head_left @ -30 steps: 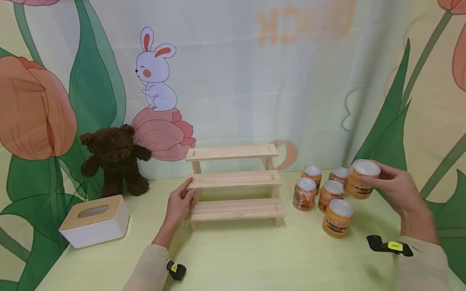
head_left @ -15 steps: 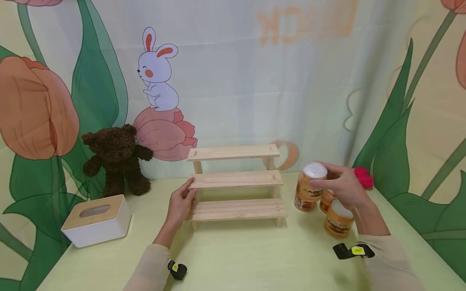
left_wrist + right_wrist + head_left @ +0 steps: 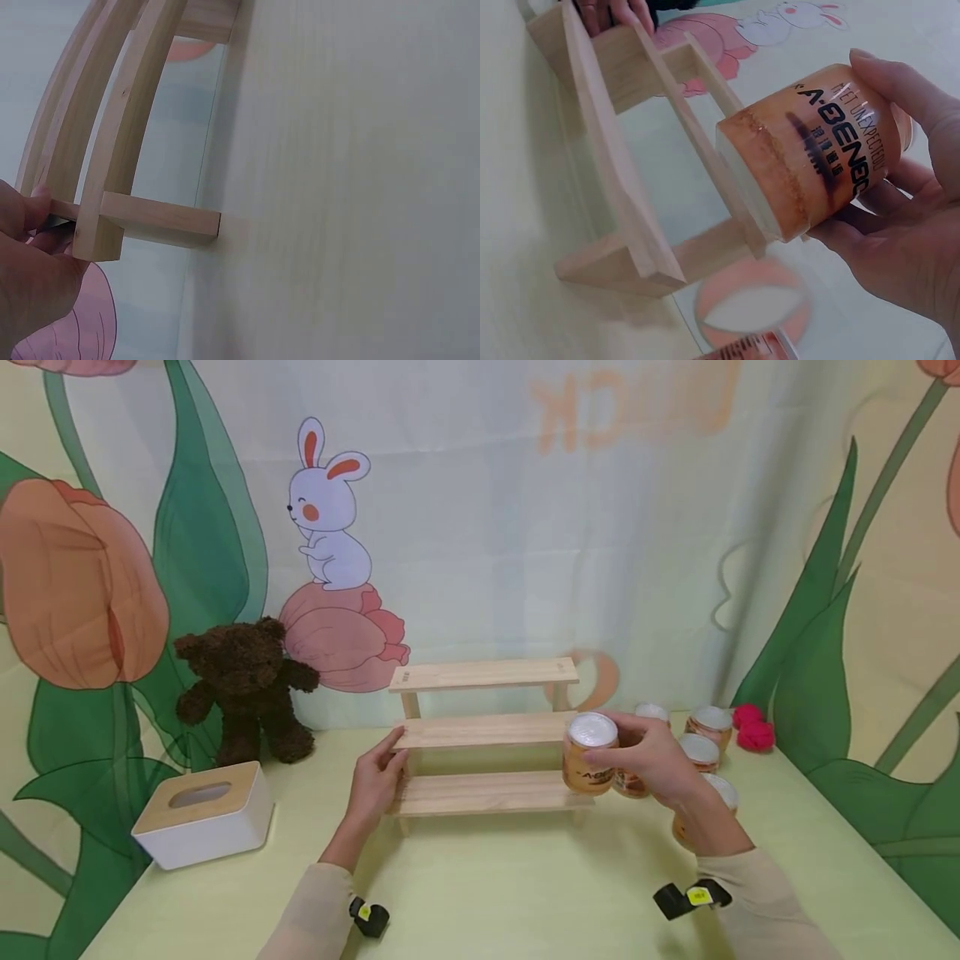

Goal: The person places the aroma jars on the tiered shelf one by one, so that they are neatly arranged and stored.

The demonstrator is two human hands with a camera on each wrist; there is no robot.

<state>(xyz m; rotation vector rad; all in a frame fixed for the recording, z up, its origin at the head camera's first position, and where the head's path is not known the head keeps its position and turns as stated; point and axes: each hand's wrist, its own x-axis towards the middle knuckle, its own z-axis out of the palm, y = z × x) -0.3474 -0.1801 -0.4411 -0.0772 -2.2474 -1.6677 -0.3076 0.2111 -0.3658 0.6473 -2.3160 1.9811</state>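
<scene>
Grip: right hand [image 3: 656,760] fingers wrap orange jar [image 3: 590,753]; left hand [image 3: 375,781] fingers pinch shelf [image 3: 486,729] at 9 o'clock.
Risk: jar may knock the shelf edge and slip.

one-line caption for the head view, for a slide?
Right hand holds an orange jar at the wooden three-tier shelf; left hand steadies its end.

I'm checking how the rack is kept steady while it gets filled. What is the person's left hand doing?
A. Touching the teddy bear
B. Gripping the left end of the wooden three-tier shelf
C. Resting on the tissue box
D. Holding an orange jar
B: the left hand grips the left end of the wooden three-tier shelf, while the right hand holds the orange jar.
</scene>
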